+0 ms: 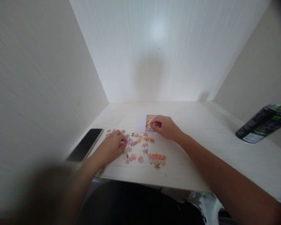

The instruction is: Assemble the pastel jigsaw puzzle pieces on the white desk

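Note:
Loose jigsaw pieces point(132, 157) in pink, orange and purple lie scattered over the white table. My left hand point(113, 144) rests at their left side, fingers loosely bent and a little apart, the tips beside several pieces. Some pieces are partly covered by it. Nearer the front edge is a joined orange and pink puzzle section point(157, 158). My right hand point(165, 126) is over the right part of a picture card point(148, 117), its thumb and forefinger drawn together. Whatever may be between those fingertips is too small to make out.
A phone point(85, 145) with a dark screen lies at the left. A black and green drink can point(263, 124) stands on the right, tilted in the view. Pale panels point(154, 56) close in the table at the back and both sides. Crumpled clear plastic point(207, 203) shows below the front edge.

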### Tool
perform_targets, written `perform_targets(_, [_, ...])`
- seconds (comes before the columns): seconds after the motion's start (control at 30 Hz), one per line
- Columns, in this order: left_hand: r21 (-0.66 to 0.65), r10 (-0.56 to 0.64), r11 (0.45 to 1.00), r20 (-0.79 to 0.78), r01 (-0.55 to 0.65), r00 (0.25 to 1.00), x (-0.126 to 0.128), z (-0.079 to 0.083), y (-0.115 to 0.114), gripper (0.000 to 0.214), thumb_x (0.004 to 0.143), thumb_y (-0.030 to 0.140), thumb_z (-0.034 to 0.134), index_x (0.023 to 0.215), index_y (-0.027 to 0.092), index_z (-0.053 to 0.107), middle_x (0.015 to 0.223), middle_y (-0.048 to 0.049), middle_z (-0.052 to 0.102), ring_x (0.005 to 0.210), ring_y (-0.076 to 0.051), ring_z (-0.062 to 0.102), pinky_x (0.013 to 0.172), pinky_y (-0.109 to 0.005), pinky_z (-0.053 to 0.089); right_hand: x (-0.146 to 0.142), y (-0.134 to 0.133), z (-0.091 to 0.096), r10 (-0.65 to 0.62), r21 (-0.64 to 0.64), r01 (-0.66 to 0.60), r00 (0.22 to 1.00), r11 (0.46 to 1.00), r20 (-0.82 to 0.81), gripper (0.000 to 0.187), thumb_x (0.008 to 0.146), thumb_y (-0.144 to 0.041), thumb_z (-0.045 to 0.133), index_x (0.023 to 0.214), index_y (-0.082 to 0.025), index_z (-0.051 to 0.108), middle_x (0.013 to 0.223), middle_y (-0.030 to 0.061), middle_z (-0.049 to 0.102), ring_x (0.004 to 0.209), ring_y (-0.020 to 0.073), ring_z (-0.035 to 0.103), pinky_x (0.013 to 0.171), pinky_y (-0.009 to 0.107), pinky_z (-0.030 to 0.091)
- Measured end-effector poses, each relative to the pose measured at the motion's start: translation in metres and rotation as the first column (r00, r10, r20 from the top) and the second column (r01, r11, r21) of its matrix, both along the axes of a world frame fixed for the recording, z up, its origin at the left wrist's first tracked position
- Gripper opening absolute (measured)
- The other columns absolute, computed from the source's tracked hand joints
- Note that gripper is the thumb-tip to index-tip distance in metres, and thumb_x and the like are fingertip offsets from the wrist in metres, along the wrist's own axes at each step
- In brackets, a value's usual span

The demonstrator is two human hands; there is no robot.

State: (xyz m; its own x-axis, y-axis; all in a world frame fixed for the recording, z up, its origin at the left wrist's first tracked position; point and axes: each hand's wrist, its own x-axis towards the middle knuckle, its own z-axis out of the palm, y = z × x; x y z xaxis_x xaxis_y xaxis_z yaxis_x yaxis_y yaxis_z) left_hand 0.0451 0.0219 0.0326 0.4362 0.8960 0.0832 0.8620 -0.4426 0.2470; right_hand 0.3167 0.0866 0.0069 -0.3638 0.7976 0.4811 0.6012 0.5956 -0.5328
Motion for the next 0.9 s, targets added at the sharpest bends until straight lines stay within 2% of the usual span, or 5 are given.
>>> perform_targets(0.23, [-0.034, 0.037, 0.999, 0.041, -0.035, 0.999, 0.001, -0.003, 0.003, 0.012, 0.083, 0.012, 0.047, 0.082, 0.018, 0.057, 0.074, -0.0010, 0.060, 0.067, -0.015, 0.055, 0.062, -0.026, 0.038, -0.005, -0.004, 0.004, 0.026, 0.009, -0.026, 1.000, 1.000, 0.001, 0.014, 0.081, -0.019, 0.060, 0.085, -0.016, 0.073, 0.075, 0.0024, 0.064, 0.065, 0.0113, 0.050, 0.063, 0.025, 0.035])
perform_targets(0.5, [-0.075, 0.037, 0.997, 0.076, -0.031, 0.996, 0.005, 0.000, 0.005, 0.017, 0.085, 0.027, 0.054, 0.091, 0.017, 0.067, 0.081, -0.0041, 0.065, 0.071, -0.017, 0.059, 0.065, -0.027, 0.041, -0.015, -0.010, 0.004, 0.077, 0.045, -0.077, 0.997, 0.996, 0.007, 0.009, 0.079, -0.016, 0.062, 0.077, -0.016, 0.071, 0.069, 0.0017, 0.063, 0.062, 0.0109, 0.052, 0.061, 0.024, 0.035])
perform_targets(0.77, [-0.056, 0.081, 0.996, 0.154, -0.073, 0.985, 0.012, 0.000, 0.008, 0.008, 0.080, 0.018, 0.058, 0.077, 0.017, 0.065, 0.072, -0.0024, 0.065, 0.065, -0.015, 0.057, 0.060, -0.026, 0.039, -0.015, -0.010, 0.005, 0.084, 0.065, -0.086, 0.996, 0.994, 0.023, 0.009, 0.079, -0.015, 0.062, 0.076, -0.015, 0.070, 0.066, 0.0009, 0.061, 0.060, 0.0097, 0.049, 0.061, 0.025, 0.035])
perform_targets(0.83, [-0.037, 0.101, 0.995, 0.200, -0.096, 0.975, 0.015, 0.000, 0.007, 0.012, 0.083, 0.025, 0.059, 0.087, 0.017, 0.067, 0.073, -0.0020, 0.067, 0.064, -0.015, 0.057, 0.059, -0.026, 0.040, -0.016, -0.012, 0.006, 0.084, 0.039, -0.084, 0.996, 0.996, 0.002, 0.009, 0.079, -0.016, 0.062, 0.075, -0.015, 0.070, 0.066, 0.0006, 0.061, 0.060, 0.0092, 0.048, 0.061, 0.025, 0.035])
perform_targets(0.9, [-0.054, 0.122, 0.992, 0.373, -0.110, 0.920, 0.019, 0.001, 0.005, 0.024, 0.086, 0.033, 0.059, 0.103, 0.018, 0.068, 0.079, -0.0026, 0.070, 0.067, -0.015, 0.060, 0.061, -0.026, 0.045, -0.019, -0.016, 0.009, 0.115, -0.055, -0.118, 0.991, 0.991, -0.064, 0.010, 0.080, -0.020, 0.063, 0.076, -0.015, 0.070, 0.065, 0.0003, 0.060, 0.060, 0.0091, 0.048, 0.059, 0.024, 0.035])
